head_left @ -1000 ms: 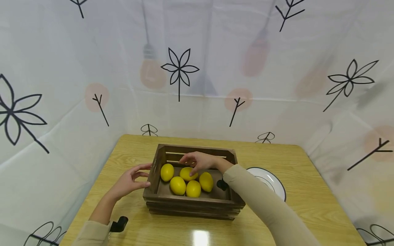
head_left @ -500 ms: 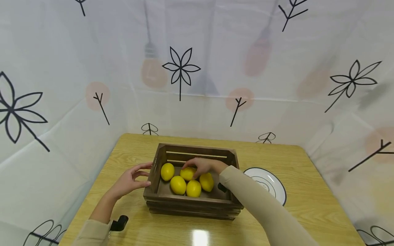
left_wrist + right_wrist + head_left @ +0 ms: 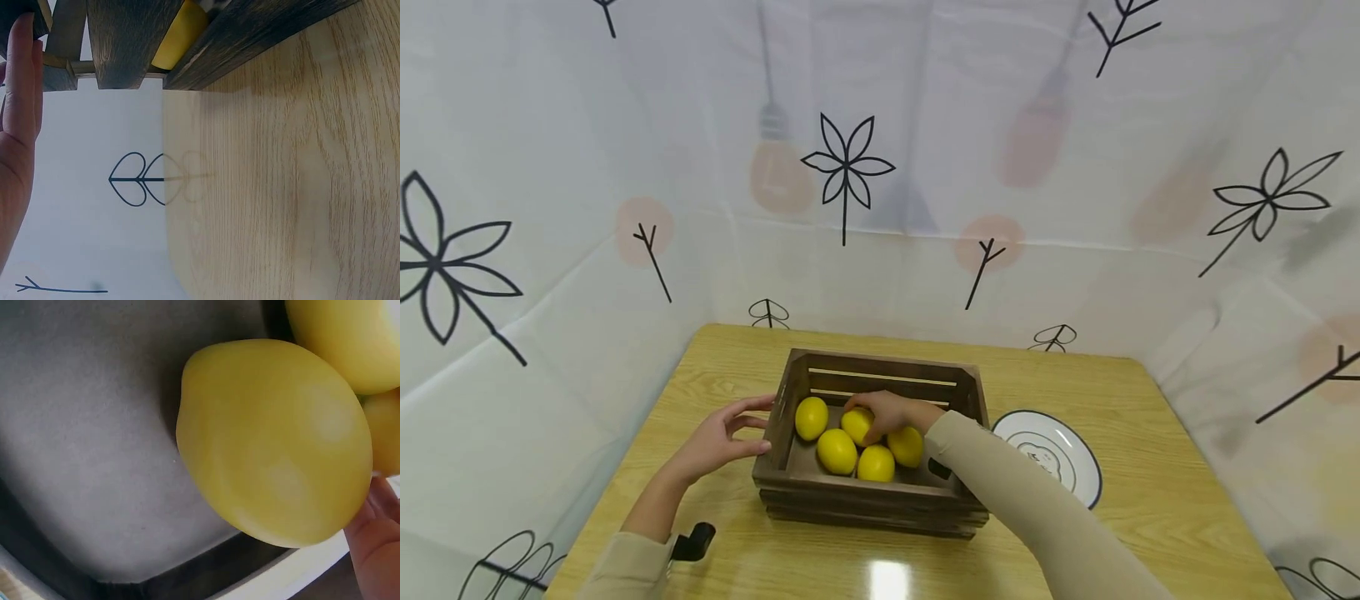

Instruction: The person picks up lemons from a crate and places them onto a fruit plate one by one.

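Several yellow lemons [image 3: 837,452] lie in a dark brown wooden slatted crate [image 3: 868,502]. My right hand [image 3: 892,412] reaches into the crate from the right and holds the back middle lemon [image 3: 855,423], fingers over its far side and thumb on the near side. Another lemon [image 3: 275,444] fills much of the right wrist view, with my thumb and a finger partly visible beyond it. My left hand [image 3: 724,440] rests against the crate's left end, its fingers extended and the thumb apart. In the left wrist view those fingers [image 3: 22,81] lie straight along the slats.
A white plate [image 3: 1078,457] with a dark rim stands right of the crate, partly behind my right sleeve. Both stand on a light wooden table [image 3: 730,358]. A white patterned cloth [image 3: 700,125] hangs behind and at both sides.
My right hand has lowered from above the back middle lemon and its fingers have closed round it. The left hand has stayed at the crate's end. The view has shifted slightly.
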`<control>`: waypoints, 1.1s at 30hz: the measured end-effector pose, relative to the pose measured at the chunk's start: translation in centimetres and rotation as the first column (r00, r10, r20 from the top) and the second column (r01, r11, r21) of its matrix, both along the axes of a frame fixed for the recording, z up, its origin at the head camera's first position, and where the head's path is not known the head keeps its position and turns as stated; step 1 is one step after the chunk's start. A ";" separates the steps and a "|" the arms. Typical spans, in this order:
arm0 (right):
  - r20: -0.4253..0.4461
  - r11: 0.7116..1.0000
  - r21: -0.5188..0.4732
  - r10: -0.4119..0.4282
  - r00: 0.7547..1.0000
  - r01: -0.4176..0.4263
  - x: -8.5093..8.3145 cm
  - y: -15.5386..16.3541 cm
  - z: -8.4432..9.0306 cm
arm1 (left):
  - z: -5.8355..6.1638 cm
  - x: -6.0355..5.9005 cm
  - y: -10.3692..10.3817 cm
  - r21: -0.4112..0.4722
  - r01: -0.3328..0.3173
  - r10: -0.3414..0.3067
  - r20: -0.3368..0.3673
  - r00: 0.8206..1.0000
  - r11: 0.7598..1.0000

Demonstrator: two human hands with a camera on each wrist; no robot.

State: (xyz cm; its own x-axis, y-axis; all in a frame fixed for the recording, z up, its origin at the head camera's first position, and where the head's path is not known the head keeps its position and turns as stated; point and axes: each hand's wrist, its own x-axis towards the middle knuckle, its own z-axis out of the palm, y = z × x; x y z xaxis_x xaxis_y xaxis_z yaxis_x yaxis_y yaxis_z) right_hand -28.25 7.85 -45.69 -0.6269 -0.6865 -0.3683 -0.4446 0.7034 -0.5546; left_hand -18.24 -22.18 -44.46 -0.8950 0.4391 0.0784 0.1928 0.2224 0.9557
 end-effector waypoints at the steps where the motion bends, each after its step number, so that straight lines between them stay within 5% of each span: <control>1: -0.003 1.000 -0.007 -0.008 1.000 0.008 0.0 0.0 0.0 | 0.0 0.0 0.0 -0.001 0.000 0.000 -0.002 1.000 1.000; 15: 0.048 0.985 -0.169 -0.039 0.998 0.046 -0.5 -0.3 1.2 | -0.3 -0.1 0.1 0.004 -0.010 0.010 0.002 1.000 1.000; 20: 0.127 0.963 -0.250 -0.070 0.989 0.100 -0.4 -0.5 2.3 | -0.4 -0.2 0.1 0.000 -0.009 0.009 -0.005 1.000 1.000; 26: 0.114 0.941 -0.335 -0.004 0.993 0.042 -0.2 -0.4 3.7 | -0.2 -0.2 0.2 -0.001 0.000 0.000 0.009 1.000 1.000; 33: 0.181 0.884 -0.459 0.001 0.983 0.084 0.6 -0.5 5.3 | -0.1 0.0 0.1 0.002 -0.003 0.003 0.009 1.000 1.000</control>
State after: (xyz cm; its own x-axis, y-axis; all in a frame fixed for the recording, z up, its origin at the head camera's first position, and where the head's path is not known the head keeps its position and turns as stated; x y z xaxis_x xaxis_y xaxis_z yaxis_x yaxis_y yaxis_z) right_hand -27.70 7.36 -40.37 -0.6146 -0.7798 -0.1188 -0.2892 0.3629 -0.8858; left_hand -18.26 -22.04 -44.54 -0.8970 0.4362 0.0715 0.1839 0.2212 0.9577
